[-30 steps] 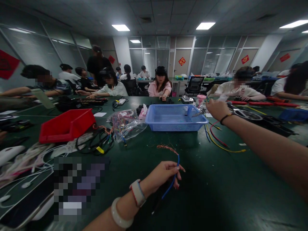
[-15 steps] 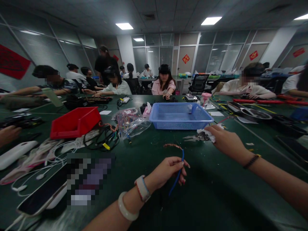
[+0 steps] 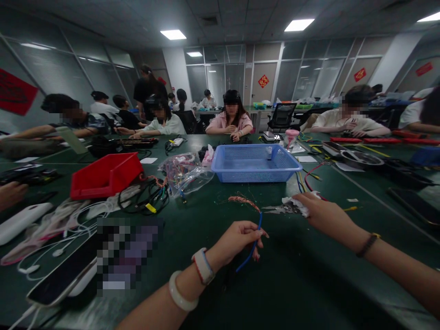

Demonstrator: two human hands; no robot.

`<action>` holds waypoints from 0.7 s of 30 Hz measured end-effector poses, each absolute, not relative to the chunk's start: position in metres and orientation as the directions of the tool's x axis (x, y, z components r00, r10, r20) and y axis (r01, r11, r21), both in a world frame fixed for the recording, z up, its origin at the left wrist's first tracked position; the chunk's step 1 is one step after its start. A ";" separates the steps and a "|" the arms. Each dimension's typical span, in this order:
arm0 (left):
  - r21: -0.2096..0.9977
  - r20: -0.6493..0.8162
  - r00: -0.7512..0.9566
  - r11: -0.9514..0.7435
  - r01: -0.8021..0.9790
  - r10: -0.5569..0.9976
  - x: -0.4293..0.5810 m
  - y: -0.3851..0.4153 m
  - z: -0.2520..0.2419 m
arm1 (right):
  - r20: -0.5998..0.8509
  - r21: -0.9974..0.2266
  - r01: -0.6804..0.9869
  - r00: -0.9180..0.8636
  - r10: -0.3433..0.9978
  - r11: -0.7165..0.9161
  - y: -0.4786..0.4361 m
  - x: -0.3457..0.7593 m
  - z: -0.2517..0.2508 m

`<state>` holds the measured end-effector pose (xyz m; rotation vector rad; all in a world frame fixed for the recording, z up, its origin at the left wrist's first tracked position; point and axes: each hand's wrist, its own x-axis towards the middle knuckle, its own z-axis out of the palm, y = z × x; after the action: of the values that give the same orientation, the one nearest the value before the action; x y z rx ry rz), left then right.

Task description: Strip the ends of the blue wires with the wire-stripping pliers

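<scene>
My left hand (image 3: 237,242) pinches a blue cable (image 3: 252,245) whose stripped end fans into twisted copper-coloured wires (image 3: 242,201) above the green table (image 3: 302,275). My right hand (image 3: 325,215) is closed on a metal cutting tool (image 3: 283,209) with white wrapping at its handle, blades pointing left toward the wires. The tool's tip is a short way right of the bare wires, not touching them.
A blue mesh basket (image 3: 255,163) stands behind the hands, a red bin (image 3: 103,176) and a clear bag of wires (image 3: 187,173) to the left. Loose cables (image 3: 144,197), white earphones (image 3: 51,229) and a phone (image 3: 58,279) lie left. Several people sit around the table.
My right hand came back from the far right of the table with the tool and now holds it near the wire end. My left hand stayed put, holding the blue cable.
</scene>
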<state>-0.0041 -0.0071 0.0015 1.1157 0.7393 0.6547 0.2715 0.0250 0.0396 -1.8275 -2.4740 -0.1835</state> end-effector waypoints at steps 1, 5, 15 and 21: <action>0.949 -0.190 0.595 0.303 -0.094 0.780 -0.004 -0.007 0.001 | 0.106 0.058 0.954 -0.299 0.948 0.295 0.025 0.270 0.040; 0.949 -0.209 0.582 0.308 -0.076 0.786 -0.005 -0.005 -0.004 | 0.108 0.075 0.949 -0.312 0.944 0.306 0.023 0.264 0.044; 0.938 -0.272 0.525 0.344 -0.043 0.806 -0.003 -0.007 -0.006 | 0.253 0.360 0.901 -0.346 0.903 0.244 0.006 0.245 0.044; 0.933 -0.295 0.525 0.360 -0.023 0.799 -0.002 -0.008 -0.006 | 0.251 0.400 0.882 -0.369 0.895 0.251 0.001 0.240 0.042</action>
<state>-0.0020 -0.0081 -0.0057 1.0801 0.8749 0.6271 0.2398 0.0014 0.0418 -1.7802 -2.5066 -0.7700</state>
